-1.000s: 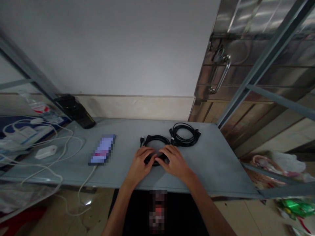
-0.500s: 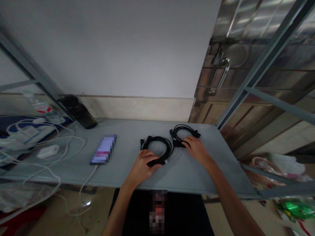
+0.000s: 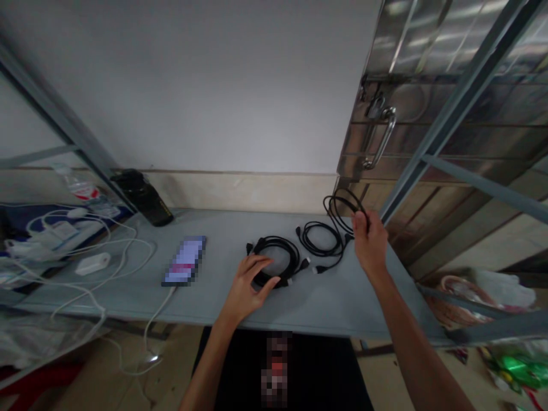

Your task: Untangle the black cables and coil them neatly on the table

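Left hand: the bare, slim-fingered left hand (image 3: 246, 285) narrowed at the wrist
Left arm: the bare, slender left forearm (image 3: 217, 345) was smooth in outline
Right hand: the bare right hand (image 3: 371, 244) was likewise slim
Right arm: the bare right forearm (image 3: 406, 325) broadened away from the wrist
Clothing: a dark, matte black garment (image 3: 233, 377) covered the lap
Marking: an upright, pixelated patch (image 3: 277, 368) against the garment showed dull pinkish-brown squares, an orange-red block and pale grey squares, its details blurred
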Available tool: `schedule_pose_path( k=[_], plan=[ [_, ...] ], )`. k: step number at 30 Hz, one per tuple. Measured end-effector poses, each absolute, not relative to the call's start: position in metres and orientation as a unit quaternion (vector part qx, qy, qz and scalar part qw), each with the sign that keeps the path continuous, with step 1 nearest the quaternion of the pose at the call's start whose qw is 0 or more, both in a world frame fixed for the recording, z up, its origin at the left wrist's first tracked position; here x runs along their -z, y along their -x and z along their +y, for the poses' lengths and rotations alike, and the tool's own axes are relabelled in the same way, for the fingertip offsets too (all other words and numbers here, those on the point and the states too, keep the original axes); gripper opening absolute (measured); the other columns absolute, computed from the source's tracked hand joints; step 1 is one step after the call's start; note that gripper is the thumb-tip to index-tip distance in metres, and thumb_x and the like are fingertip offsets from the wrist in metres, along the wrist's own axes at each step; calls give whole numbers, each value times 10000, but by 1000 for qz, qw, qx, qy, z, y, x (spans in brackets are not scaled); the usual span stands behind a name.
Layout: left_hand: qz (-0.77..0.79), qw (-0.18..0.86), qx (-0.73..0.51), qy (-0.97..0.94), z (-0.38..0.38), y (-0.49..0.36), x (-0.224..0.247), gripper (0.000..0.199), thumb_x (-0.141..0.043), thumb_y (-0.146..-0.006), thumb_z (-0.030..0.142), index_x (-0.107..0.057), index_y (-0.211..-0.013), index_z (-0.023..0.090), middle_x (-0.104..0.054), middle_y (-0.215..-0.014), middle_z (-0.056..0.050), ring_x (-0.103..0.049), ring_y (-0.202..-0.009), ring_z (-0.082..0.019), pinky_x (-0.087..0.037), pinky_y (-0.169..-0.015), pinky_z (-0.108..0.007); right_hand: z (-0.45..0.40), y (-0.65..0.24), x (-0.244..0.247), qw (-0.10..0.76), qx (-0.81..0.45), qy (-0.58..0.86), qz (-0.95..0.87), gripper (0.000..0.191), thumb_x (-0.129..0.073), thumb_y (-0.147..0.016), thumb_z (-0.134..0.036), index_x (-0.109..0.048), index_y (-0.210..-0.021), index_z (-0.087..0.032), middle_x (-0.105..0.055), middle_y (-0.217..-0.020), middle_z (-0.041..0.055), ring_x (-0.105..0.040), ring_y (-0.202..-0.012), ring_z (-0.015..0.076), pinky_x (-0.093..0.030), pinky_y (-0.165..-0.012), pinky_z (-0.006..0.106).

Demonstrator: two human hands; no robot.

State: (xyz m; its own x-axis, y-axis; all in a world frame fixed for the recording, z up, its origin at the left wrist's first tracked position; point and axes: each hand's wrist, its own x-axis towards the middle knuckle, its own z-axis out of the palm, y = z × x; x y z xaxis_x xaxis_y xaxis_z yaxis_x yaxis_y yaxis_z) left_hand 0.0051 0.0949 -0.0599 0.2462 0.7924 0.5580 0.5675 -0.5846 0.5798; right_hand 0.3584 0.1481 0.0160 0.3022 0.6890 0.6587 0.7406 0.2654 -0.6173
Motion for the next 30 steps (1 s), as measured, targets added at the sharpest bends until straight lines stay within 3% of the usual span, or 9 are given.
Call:
schedule_pose_path(
  k=[3,8,14,16,20,24,30],
  plan=[
    [440,114,-437,-777,94,-5,60,379,-824,-1008,417,-775,-1363,291,-761,-1391,-122,-674,-1372,-372,-467,-1279,-625,127,-349,-44,650,12,551,-523,512,-472,-1157,-673,-637,-972,-226,-630,-778,10,-592,-651,190,-493,-678,344],
    [418,67,-426,-800,89,-7,60,467,-828,-1014,382,-722,-1461,302,-735,-1455,-127,-662,-1402,-376,-472,-1281,-622,94,-329,-79,742,-68,474,-469,454,-596,-1125,-662,-620,-964,-238,-547,-755,-33,-509,-585,142,-431,-561,303],
    [389,-53,-479,-785,74,-20,65,922,-903,-971,422,-408,-1736,277,-675,-1492,-184,-684,-1389,-371,-619,-1155,-569,61,-294,-101,788,-240,366,-433,344,-741,-1096,-540,-656,-955,-238,-482,-762,-52,-435,-608,118,-395,-550,270],
    [376,-97,-504,-771,65,-27,66,964,-905,-974,421,-364,-1759,281,-652,-1501,-182,-697,-1370,-353,-659,-1103,-544,52,-282,-102,783,-303,342,-422,355,-783,-1073,-540,-659,-939,-235,-466,-759,-56,-430,-616,109,-401,-566,260],
    [357,-166,-464,-793,46,-38,60,747,-892,-986,261,-552,-1650,287,-649,-1511,-158,-679,-1364,-325,-650,-1117,-506,38,-265,-100,767,-417,313,-373,386,-881,-989,-553,-689,-923,-224,-445,-735,-65,-399,-611,93,-411,-587,241],
    [306,-121,-341,-880,38,-42,54,400,-776,-1053,162,-713,-1444,223,-705,-1538,-120,-623,-1444,-318,-544,-1255,-558,23,-262,-94,732,-501,299,-351,378,-928,-942,-540,-718,-925,-226,-431,-725,-69,-379,-599,83,-400,-584,228],
    [250,2,-230,-941,30,-39,64,367,-611,-1048,21,-737,-1365,159,-728,-1517,-134,-617,-1498,-311,-507,-1302,-551,-5,-280,-88,704,-532,309,-355,317,-883,-994,-521,-788,-1001,-218,-386,-710,-69,-348,-583,78,-370,-563,222]
  ],
)
